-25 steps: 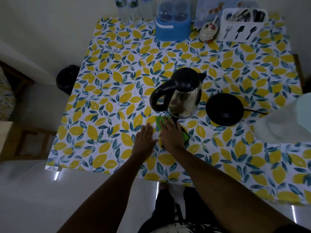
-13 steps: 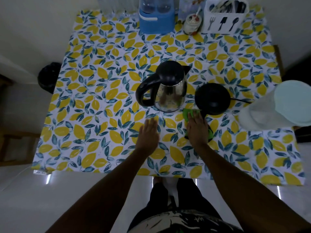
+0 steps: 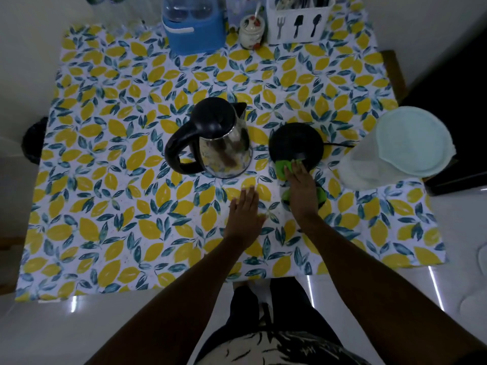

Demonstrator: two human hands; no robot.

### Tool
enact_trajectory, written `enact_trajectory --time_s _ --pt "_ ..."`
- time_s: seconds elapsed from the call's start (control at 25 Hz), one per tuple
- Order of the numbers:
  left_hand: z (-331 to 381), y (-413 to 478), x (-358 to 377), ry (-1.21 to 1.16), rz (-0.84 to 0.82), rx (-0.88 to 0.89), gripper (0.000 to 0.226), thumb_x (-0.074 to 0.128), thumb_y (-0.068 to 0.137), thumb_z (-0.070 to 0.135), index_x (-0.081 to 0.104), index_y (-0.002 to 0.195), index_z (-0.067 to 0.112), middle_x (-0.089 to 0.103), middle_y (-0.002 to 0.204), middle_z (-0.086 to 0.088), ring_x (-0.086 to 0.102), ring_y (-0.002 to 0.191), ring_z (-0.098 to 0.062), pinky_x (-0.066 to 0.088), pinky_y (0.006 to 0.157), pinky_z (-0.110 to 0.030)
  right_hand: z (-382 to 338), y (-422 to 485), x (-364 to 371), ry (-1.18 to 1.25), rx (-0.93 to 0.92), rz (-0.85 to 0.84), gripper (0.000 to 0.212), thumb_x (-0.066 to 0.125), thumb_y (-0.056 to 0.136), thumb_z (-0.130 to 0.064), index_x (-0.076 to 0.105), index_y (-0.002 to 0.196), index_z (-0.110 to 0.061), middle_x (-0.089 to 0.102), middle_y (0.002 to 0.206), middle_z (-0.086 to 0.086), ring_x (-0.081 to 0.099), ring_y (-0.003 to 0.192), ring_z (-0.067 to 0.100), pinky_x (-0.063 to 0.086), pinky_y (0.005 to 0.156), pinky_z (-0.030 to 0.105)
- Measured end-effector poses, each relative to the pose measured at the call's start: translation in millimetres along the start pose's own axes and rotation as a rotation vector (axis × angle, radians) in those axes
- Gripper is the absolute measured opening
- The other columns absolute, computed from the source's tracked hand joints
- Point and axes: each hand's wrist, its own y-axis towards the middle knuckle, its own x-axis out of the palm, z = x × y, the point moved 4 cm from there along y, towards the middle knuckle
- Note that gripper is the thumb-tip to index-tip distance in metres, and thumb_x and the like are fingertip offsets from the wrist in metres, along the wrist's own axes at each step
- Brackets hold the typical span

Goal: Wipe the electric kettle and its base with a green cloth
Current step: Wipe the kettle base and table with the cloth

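A steel electric kettle (image 3: 221,143) with a black lid and handle stands upright in the middle of the lemon-print table (image 3: 131,206). Its round black base (image 3: 295,144) lies to its right, apart from it, with a cord running right. My right hand (image 3: 300,185) presses flat on the green cloth (image 3: 283,168), whose far end touches the base's near edge. My left hand (image 3: 245,212) rests flat on the table in front of the kettle, fingers apart, holding nothing.
A pale lidded jug (image 3: 395,148) stands at the table's right edge. Along the back are a blue container (image 3: 195,30), a small jar (image 3: 251,30) and a white cutlery holder (image 3: 297,19). A dark bin (image 3: 33,140) sits on the floor at left.
My right hand has slid the green cloth rightward from below the kettle to the base's near edge. The left hand stayed flat on the table. The head view shifted.
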Motion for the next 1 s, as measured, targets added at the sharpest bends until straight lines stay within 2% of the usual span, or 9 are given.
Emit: enact_trajectory --time_s 0.16,0.32,0.4,0.52,0.6,0.68,0.8,0.88,1.0 --pt "16 10 0 0.007 -0.015 0.039 0.071 0.034 0.099 0.047 0.004 0.153 0.012 -0.005 0.163 -0.006 -0.008 0.149 -0.026 0.006 0.121 -0.05 8 -36 -8 0.062 -0.073 -0.003 0.057 0.065 0.078 0.009 0.055 0.133 -0.004 0.052 0.14 0.021 0.046 0.132 0.039 0.045 0.103 0.052" --pt "24 16 0 0.024 -0.023 0.039 0.072 0.036 0.098 0.048 0.01 0.152 0.008 -0.001 0.162 -0.011 -0.004 0.15 -0.029 0.009 0.121 -0.051 34 4 -28 0.063 0.205 0.068 0.053 0.037 0.084 0.007 0.055 0.133 -0.004 0.048 0.143 0.022 0.046 0.133 0.039 0.046 0.102 0.051" --pt "24 14 3 0.05 -0.024 0.038 0.072 0.036 0.098 0.048 0.009 0.152 0.008 -0.001 0.162 -0.011 -0.004 0.15 -0.029 0.009 0.121 -0.051 40 9 -23 0.066 0.262 0.015 0.056 0.041 0.083 0.013 0.051 0.136 -0.003 0.044 0.146 0.024 0.042 0.135 0.041 0.044 0.102 0.053" --pt "24 14 4 0.052 -0.018 0.033 0.071 0.034 0.099 0.048 0.007 0.152 0.008 -0.002 0.163 -0.01 -0.005 0.149 -0.029 0.008 0.121 -0.05 30 -17 -9 0.046 0.096 -0.014 0.059 0.046 0.082 0.011 0.048 0.138 -0.005 0.044 0.147 0.021 0.039 0.137 0.04 0.041 0.105 0.055" --pt "24 14 3 0.06 -0.028 0.036 0.071 0.033 0.099 0.047 0.007 0.152 0.009 -0.003 0.163 -0.01 -0.006 0.149 -0.029 0.008 0.121 -0.05 17 -25 -7 0.075 -0.008 -0.055 0.055 0.039 0.083 0.003 0.051 0.137 -0.006 0.046 0.146 0.018 0.038 0.138 0.039 0.04 0.106 0.053" --pt "24 13 1 0.052 -0.016 0.047 0.071 0.035 0.098 0.046 0.009 0.152 0.008 -0.001 0.163 -0.011 -0.004 0.149 -0.03 0.01 0.121 -0.05 4 -6 -10 0.07 -0.031 -0.058 0.056 0.037 0.082 0.002 0.054 0.135 -0.007 0.047 0.146 0.015 0.039 0.138 0.037 0.039 0.107 0.051" --pt "23 12 0 0.014 0.007 0.059 0.07 0.036 0.097 0.046 0.012 0.152 0.009 0.003 0.162 -0.011 -0.001 0.149 -0.031 0.012 0.12 -0.051 -20 29 -7 -0.089 -0.156 -0.18 0.065 0.053 0.08 0.008 0.046 0.141 -0.011 0.039 0.153 0.012 0.032 0.142 0.036 0.036 0.108 0.053" --pt "21 10 2 -0.005 0.015 0.051 0.07 0.04 0.098 0.044 0.012 0.151 0.008 0.004 0.162 -0.011 0.0 0.149 -0.031 0.012 0.12 -0.051 -24 29 1 -0.196 -0.25 -0.278 0.068 0.058 0.084 -0.001 0.038 0.147 -0.014 0.029 0.158 0.008 0.025 0.145 0.032 0.032 0.111 0.05" --pt "20 7 3 -0.002 0.01 0.027 0.073 0.041 0.098 0.045 0.01 0.152 0.007 0.002 0.163 -0.01 -0.001 0.149 -0.03 0.01 0.121 -0.049 -12 6 -4 -0.225 -0.233 -0.272 0.071 0.067 0.077 -0.004 0.044 0.143 -0.012 0.035 0.155 0.008 0.032 0.143 0.032 0.037 0.109 0.048"
